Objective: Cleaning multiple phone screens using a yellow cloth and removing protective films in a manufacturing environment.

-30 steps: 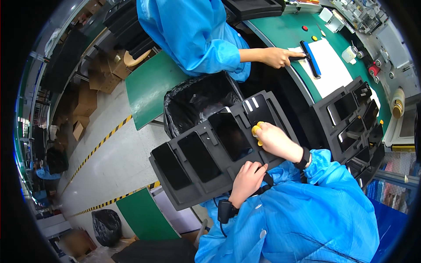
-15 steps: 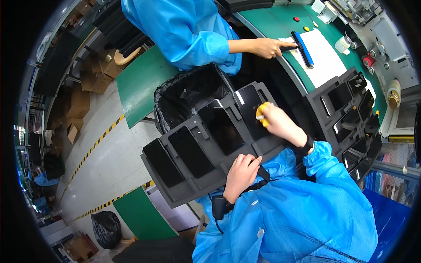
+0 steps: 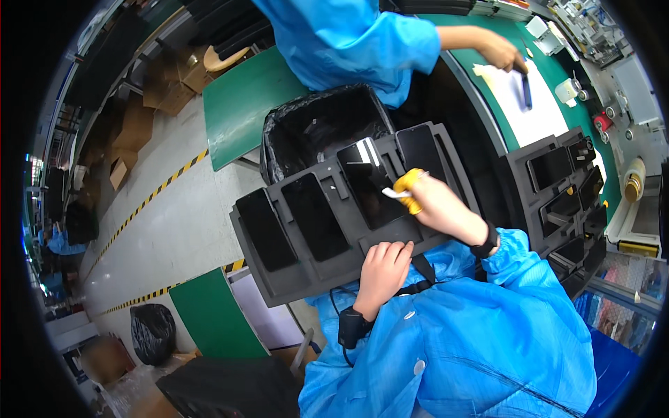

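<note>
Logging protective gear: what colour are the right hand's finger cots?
The finger cots are yellow, clearest in the head view.

The right hand (image 3: 442, 207) has shifted its fingertips leftward, a white stick (image 3: 396, 194) now showing. The co-worker's hand (image 3: 502, 53) reaches farther over the table (image 3: 468, 64), roller (image 3: 526, 90) turned.

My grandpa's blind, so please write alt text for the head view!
A person's left hand rests on a black tray of four phones; the right hand, with yellow-tipped fingers, holds something white over it. Beyond, a co-worker's hand holds a blurred tool.
</note>
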The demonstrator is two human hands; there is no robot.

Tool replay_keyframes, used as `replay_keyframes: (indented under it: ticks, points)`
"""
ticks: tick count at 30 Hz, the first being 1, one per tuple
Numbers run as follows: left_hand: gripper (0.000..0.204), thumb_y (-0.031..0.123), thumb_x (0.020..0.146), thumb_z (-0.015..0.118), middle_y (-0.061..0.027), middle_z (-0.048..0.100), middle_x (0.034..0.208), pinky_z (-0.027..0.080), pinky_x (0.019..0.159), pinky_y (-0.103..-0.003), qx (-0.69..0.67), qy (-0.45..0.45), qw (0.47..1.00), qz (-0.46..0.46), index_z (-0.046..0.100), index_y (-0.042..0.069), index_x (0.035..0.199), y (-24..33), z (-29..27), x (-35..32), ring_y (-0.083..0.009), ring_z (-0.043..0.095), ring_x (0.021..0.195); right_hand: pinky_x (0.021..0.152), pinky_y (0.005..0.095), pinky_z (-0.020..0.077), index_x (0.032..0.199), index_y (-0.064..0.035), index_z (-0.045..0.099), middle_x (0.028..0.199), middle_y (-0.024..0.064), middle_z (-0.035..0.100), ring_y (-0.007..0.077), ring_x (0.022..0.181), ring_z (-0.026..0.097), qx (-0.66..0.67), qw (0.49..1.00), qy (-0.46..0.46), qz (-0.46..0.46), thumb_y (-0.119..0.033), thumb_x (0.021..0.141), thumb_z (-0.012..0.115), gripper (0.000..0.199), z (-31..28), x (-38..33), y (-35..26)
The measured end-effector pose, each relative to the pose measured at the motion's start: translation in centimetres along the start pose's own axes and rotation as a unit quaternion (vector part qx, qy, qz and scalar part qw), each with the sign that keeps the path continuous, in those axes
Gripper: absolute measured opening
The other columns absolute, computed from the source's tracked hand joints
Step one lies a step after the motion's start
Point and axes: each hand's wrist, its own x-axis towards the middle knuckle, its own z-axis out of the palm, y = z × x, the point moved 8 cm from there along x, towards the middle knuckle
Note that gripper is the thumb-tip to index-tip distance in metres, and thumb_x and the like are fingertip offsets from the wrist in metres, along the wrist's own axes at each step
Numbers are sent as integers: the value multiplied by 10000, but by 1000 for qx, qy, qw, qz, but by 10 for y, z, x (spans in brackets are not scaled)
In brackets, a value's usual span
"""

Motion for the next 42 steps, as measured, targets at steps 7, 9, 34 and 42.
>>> replay_keyframes:
  ticks: [7, 9, 34, 42]
  points:
    - [316, 129, 789, 685, -60, 599, 975, 454, 800, -342, -19, 1, 999, -32, 638, 41, 1089, -10, -2, -7, -230, 558, 912, 761, 411, 495, 955, 14, 625, 923, 191, 588, 367, 898, 569, -57, 989, -45, -132, 22, 713, 623, 242, 39, 69, -18]
    - [316, 128, 788, 685, -57, 597, 974, 454, 797, -341, -20, 5, 999, -31, 637, 40, 1088, -9, -2, -10, -227, 557, 909, 766, 412, 489, 960, 19, 624, 928, 186, 587, 368, 896, 564, -70, 991, 15, -112, 26, 722, 615, 238, 25, 103, 2]
    - [320, 127, 792, 679, -66, 587, 988, 457, 810, -330, -43, -3, 999, -27, 625, 32, 1093, -14, 1, -11, -225, 553, 909, 774, 435, 488, 929, 4, 601, 887, 193, 574, 376, 878, 569, -93, 975, -6, -203, 19, 688, 628, 242, 47, 139, -22]
    - [257, 147, 786, 698, -59, 606, 1029, 451, 844, -370, -9, 55, 996, -73, 654, 51, 1021, -22, -30, -32, -246, 560, 952, 780, 410, 518, 967, -3, 617, 925, 165, 586, 343, 884, 596, -20, 946, -175, -271, -48, 708, 664, 266, 95, 77, -88]
